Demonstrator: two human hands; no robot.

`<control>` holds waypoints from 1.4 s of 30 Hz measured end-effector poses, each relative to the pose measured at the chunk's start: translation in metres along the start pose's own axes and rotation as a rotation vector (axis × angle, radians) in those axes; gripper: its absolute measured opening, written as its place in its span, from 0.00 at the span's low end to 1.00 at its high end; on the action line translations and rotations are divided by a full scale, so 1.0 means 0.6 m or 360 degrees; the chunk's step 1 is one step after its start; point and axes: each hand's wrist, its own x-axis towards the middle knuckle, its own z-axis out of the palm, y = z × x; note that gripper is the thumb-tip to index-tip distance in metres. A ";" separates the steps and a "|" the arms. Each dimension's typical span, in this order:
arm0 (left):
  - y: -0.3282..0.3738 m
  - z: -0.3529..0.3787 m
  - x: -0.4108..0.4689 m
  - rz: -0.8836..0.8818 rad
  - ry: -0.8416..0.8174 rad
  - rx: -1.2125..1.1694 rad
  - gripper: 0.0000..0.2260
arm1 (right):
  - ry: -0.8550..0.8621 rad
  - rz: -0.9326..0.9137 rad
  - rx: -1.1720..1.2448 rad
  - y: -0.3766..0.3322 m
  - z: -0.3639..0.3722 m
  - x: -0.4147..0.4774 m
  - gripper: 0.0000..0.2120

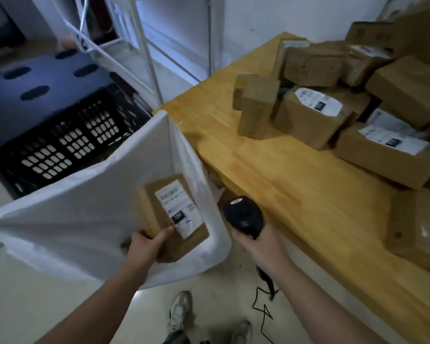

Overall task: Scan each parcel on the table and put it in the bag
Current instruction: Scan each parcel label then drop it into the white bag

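A brown cardboard parcel (pixel 174 219) with a white shipping label facing up is inside the open mouth of a large white bag (pixel 85 207), at the bag's near right corner. The left hand (pixel 147 247) holds the parcel by its near end, thumb curled over the top face beside the label and the other fingers hidden underneath. The bag stands open on the floor, close against the near edge of a wooden table (pixel 271 170), with its far corner near the table's left corner.

The right hand (pixel 253 242) is wrapped around the handle of a black barcode scanner (pixel 243 217), which sits just off the table's near edge, between the bag and the table. A black cable (pixel 263 309) hangs from the scanner's handle and zigzags down towards the pale floor.

On the table, more cardboard parcels are piled towards the far right corner (pixel 333 68). At the pile's left side a small unlabelled box (pixel 255 105) stands on end. Just beside it, a larger box (pixel 313 115) shows a white label. Another labelled box (pixel 387 155) lies nearer, by the right edge. A further box (pixel 420 229) sits apart, closer to the near edge.

Beyond the bag are a black latticed plastic crate (pixel 60 145) and a white metal frame (pixel 147 50). The person's two pale trainers (pixel 180 311) show at the bottom.
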 end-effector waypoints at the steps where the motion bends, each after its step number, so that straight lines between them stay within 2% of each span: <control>1: -0.011 -0.019 0.025 -0.0081 0.0053 -0.0026 0.41 | -0.0027 0.0048 -0.0061 0.006 0.019 0.013 0.11; 3: -0.037 -0.049 0.088 -0.0198 0.0117 -0.0038 0.51 | -0.0089 0.0105 -0.0177 0.016 0.057 0.042 0.10; 4: -0.053 -0.062 0.124 -0.0226 0.0133 0.0000 0.53 | -0.0112 0.0127 -0.0232 0.022 0.078 0.058 0.09; 9: -0.097 -0.060 0.270 -0.0303 0.0184 0.0577 0.53 | -0.0178 0.0209 -0.0393 0.048 0.180 0.139 0.16; 13: -0.107 -0.015 0.337 -0.0219 0.0066 0.1154 0.45 | -0.0231 0.0228 -0.0476 0.079 0.242 0.203 0.18; 15: -0.121 0.002 0.381 -0.0170 0.0091 0.1300 0.44 | -0.0207 0.0241 -0.0539 0.102 0.268 0.238 0.19; 18: -0.153 0.030 0.446 0.0031 0.0138 0.1288 0.45 | -0.0180 0.0227 -0.0654 0.134 0.305 0.291 0.22; 24: -0.220 0.092 0.513 0.0463 -0.0417 0.1132 0.49 | -0.0101 0.0041 -0.1115 0.170 0.339 0.360 0.22; 27: -0.234 0.066 0.522 0.0594 -0.0483 0.1407 0.55 | -0.0051 0.0201 -0.1390 0.174 0.331 0.372 0.24; 29: -0.220 0.048 0.524 0.0627 -0.0539 0.1702 0.55 | 0.0127 0.0030 -0.1675 0.180 0.320 0.376 0.28; 31: -0.203 0.041 0.530 0.0588 -0.0538 0.1959 0.53 | 0.0133 -0.0148 -0.1903 0.171 0.312 0.362 0.30; 32: -0.193 0.042 0.529 0.0553 -0.0502 0.2016 0.51 | 0.0006 -0.0111 -0.1955 0.162 0.307 0.351 0.29; 34: -0.179 0.050 0.526 0.0426 -0.0402 0.1940 0.48 | 0.0042 -0.0269 -0.1903 0.153 0.285 0.330 0.21; 38: -0.172 0.066 0.501 0.0325 -0.0386 0.1627 0.46 | 0.0562 -0.0622 -0.1362 0.144 0.227 0.282 0.19; 40: -0.174 0.065 0.487 0.0334 -0.0384 0.1568 0.45 | 0.0716 -0.0601 -0.1055 0.144 0.212 0.273 0.24; 42: -0.176 0.059 0.474 0.0330 -0.0356 0.1513 0.45 | 0.0639 -0.0588 -0.0371 0.152 0.199 0.277 0.31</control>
